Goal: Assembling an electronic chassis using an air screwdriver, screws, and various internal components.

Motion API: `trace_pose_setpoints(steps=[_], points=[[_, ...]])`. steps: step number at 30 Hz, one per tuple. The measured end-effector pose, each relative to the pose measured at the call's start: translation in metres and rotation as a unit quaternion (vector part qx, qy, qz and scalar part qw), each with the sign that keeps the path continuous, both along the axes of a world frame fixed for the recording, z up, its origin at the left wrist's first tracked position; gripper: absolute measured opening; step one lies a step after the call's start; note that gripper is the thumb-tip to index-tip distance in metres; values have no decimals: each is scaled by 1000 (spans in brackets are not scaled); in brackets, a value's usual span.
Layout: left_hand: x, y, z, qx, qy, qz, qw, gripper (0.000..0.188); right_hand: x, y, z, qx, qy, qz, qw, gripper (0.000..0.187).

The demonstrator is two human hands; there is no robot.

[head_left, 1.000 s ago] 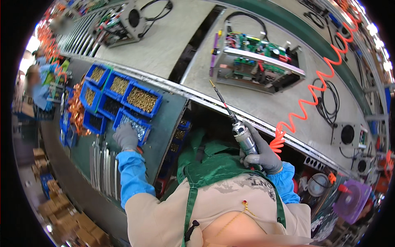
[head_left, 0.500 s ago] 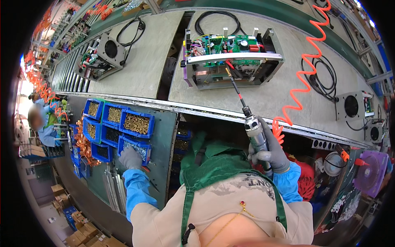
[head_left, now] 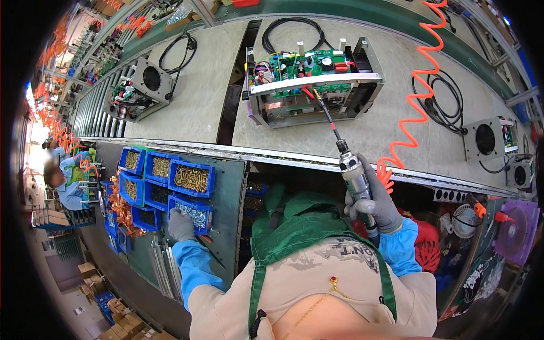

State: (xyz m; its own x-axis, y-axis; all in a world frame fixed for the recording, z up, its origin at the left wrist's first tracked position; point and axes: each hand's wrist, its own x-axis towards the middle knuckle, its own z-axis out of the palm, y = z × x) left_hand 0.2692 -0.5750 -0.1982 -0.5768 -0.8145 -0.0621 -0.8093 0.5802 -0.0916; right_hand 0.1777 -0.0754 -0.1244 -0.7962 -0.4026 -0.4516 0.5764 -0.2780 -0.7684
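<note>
- One bin of screws near the desk's right edge; left hand at it, fingertips too unclear to tell pinching.
- Right hand: fingers wrapped round a driver.
- Unit near the grey board's left edge; a wrist slip could knock the bit into its red wires.

Grey-gloved hands, blue oversleeves, beige printed top, green apron, gold red-stoned necklace

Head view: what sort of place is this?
Probably a factory assembly line for electrical equipment: there is an open-framed unit with green circuit boards, blue bins of small parts, and a driver tool in the gloved right hand.
</note>
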Motion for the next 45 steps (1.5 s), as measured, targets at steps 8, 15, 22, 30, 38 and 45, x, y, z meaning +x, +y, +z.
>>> trace_pose_setpoints(steps=[8,15,22,30,38,45], points=[[-53,23,45,381,454,-67,803,27,-6,-2,5,2,14,8,1000,101],[-180,162,99,444,357,-418,708,22,-14,-3,5,44,41,14,998,98],[-289,232,113,181,257,-780,541,20,-11,-13,43,85,22,-13,996,97],[-303,232,107,222,126,-796,549,17,-21,-6,75,242,76,60,965,92],[-308,221,103,235,151,-796,537,12,-24,-25,87,129,-2,38,991,90],[-306,205,106,231,165,-791,542,11,-26,-47,86,98,-25,27,994,90]])
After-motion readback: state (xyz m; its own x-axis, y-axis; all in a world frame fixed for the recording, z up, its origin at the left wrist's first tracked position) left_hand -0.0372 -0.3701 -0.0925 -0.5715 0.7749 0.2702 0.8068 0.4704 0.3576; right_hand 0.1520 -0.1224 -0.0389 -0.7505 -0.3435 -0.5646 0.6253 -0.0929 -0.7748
